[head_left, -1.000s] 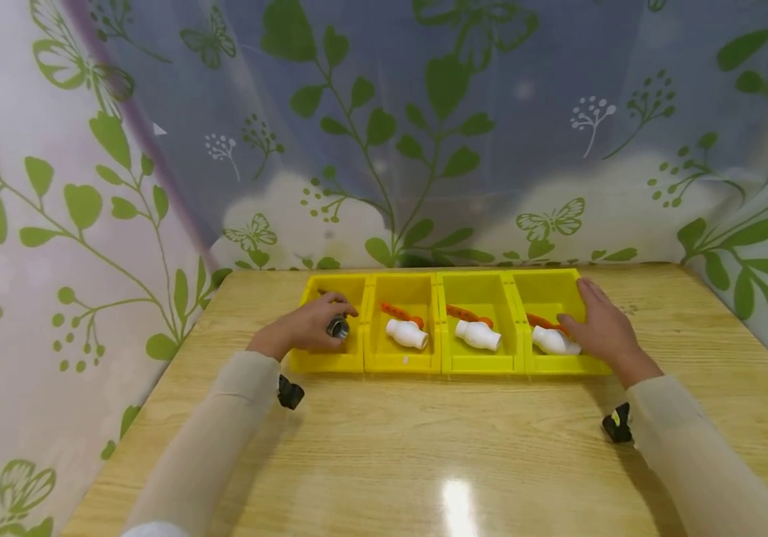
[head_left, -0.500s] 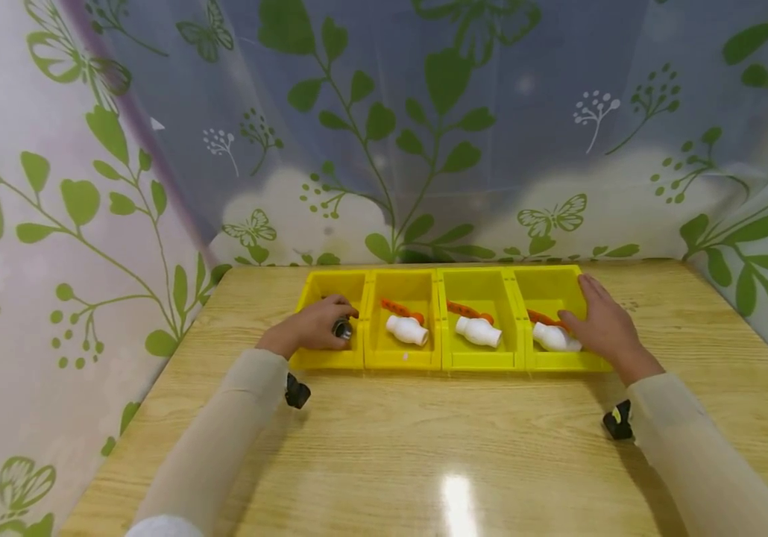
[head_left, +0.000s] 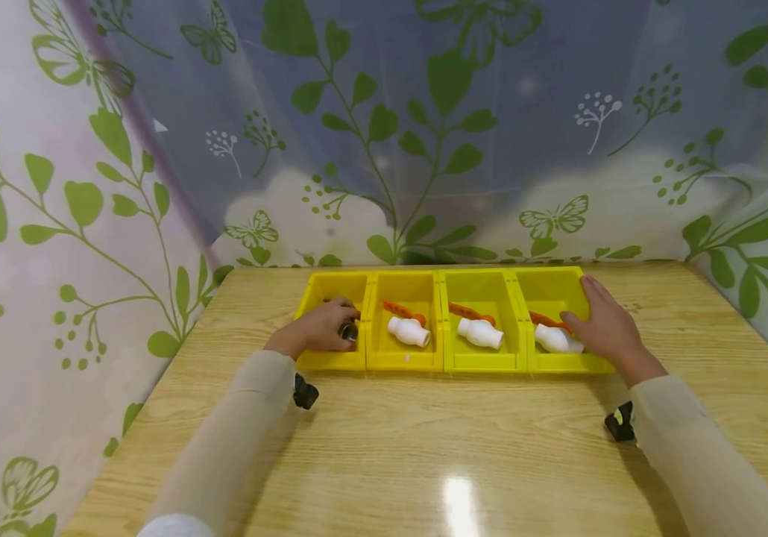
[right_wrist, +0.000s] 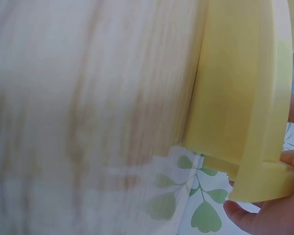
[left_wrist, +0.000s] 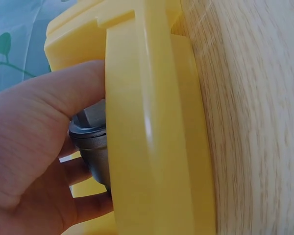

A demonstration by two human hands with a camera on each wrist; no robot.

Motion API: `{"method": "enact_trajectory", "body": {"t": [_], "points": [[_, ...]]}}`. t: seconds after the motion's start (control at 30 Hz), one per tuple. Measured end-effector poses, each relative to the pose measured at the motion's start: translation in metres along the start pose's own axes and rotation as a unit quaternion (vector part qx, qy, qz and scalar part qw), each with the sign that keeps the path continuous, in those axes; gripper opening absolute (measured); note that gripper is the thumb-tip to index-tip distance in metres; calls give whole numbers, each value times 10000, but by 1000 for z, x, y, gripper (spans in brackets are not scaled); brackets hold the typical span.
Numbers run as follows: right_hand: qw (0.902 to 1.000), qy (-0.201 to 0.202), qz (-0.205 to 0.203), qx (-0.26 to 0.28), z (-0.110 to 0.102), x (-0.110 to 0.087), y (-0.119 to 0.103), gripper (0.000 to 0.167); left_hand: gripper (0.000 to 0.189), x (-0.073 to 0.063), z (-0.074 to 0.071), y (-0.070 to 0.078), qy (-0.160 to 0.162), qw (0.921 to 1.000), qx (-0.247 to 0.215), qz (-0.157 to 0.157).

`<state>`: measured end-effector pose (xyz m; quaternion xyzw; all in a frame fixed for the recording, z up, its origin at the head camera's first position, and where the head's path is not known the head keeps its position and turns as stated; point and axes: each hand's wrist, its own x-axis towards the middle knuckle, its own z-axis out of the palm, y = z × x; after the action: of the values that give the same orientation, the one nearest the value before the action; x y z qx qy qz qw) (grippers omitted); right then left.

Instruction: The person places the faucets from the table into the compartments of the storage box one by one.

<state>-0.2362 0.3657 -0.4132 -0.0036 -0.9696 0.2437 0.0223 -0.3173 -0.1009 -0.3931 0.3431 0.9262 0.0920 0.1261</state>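
Note:
My left hand (head_left: 320,326) reaches into the leftmost yellow bin (head_left: 330,363) and grips a dark grey metal pipe fitting (left_wrist: 94,149), its round open end facing right in the head view. In the left wrist view the thumb lies on one side of the fitting and the fingers on the other; the bin's front wall hides part of it. At the far end of the row, my right hand (head_left: 608,321) holds the side wall of the rightmost bin (head_left: 568,364), thumb inside and fingers outside. Beside that thumb lies a white plastic ball valve (head_left: 557,339) with an orange handle.
Two middle bins each hold a white ball valve, the left one (head_left: 408,332) and the right one (head_left: 481,333), both with orange handles. The joined bins stand near the back of a wooden table (head_left: 424,440). Behind hangs a leaf-patterned curtain (head_left: 357,149).
My left hand has moved slightly right within the leftmost bin, carrying the metal pipe fitting towards its right divider. The right hand stays on the bin wall.

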Motion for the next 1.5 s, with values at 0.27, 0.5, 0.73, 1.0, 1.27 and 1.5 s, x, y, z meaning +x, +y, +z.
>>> {"method": "enact_trajectory", "body": {"t": [0.27, 0.5, 0.73, 1.0, 1.27, 1.5], "points": [[10000, 11, 31, 43, 2, 1, 0, 84, 51, 2, 4, 1, -12, 10000, 95, 23], [10000, 10, 8, 19, 2, 1, 0, 84, 49, 5, 7, 0, -30, 9999, 166, -36], [10000, 48, 21, 11, 2, 3, -1, 83, 50, 5, 7, -1, -43, 9999, 151, -53], [10000, 21, 39, 7, 0, 2, -2, 84, 49, 5, 6, 1, -110, 9999, 40, -112], [10000, 8, 48, 17, -1, 1, 0, 83, 51, 6, 8, 3, -95, 9999, -69, -126], [10000, 32, 46, 27, 1, 2, 3, 84, 57, 6, 10, 2, -172, 9994, -187, -240]]}}
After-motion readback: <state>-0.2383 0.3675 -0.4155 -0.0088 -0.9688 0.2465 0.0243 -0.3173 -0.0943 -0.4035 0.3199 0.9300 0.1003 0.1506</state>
